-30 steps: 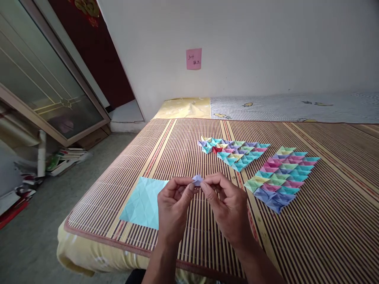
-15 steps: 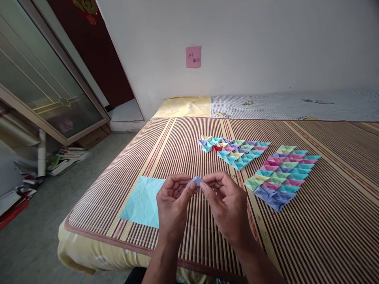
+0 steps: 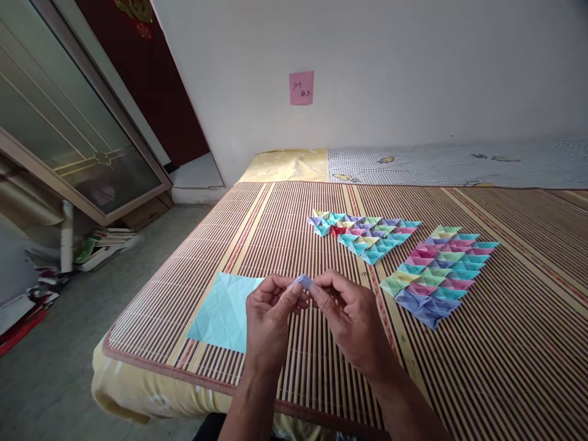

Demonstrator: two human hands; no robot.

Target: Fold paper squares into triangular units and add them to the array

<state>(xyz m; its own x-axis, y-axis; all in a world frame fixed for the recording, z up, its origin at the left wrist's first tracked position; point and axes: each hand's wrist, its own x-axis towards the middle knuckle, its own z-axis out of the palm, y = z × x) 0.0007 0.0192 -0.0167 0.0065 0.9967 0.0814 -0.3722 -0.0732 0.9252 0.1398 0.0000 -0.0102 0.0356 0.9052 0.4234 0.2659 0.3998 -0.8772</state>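
A small piece of folded purple paper (image 3: 304, 281) is pinched between my two hands above the mat. My left hand (image 3: 271, 312) grips its left side with thumb and fingers closed. On its right side, my right hand (image 3: 346, 312) is also closed, thumb pressed on top; part of the paper is hidden by the fingers. Left of my left hand lies a creased light-blue paper sheet (image 3: 219, 315), partly covered by that hand. Rows of colourful folded paper boats (image 3: 438, 263) sit to the right, and another group of paper boats (image 3: 367, 233) lies farther back.
The striped bamboo mat (image 3: 184, 294) covers a bed with a yellow sheet (image 3: 151, 392) hanging at the front edge. A pink note (image 3: 301, 87) is stuck on the wall. Books (image 3: 101, 245) lie on the floor at left, beside a glass-panelled door (image 3: 92, 122).
The purple paper has tilted slightly between my fingers, and my hands have shifted a little. The paper groups on the mat stay where they were.
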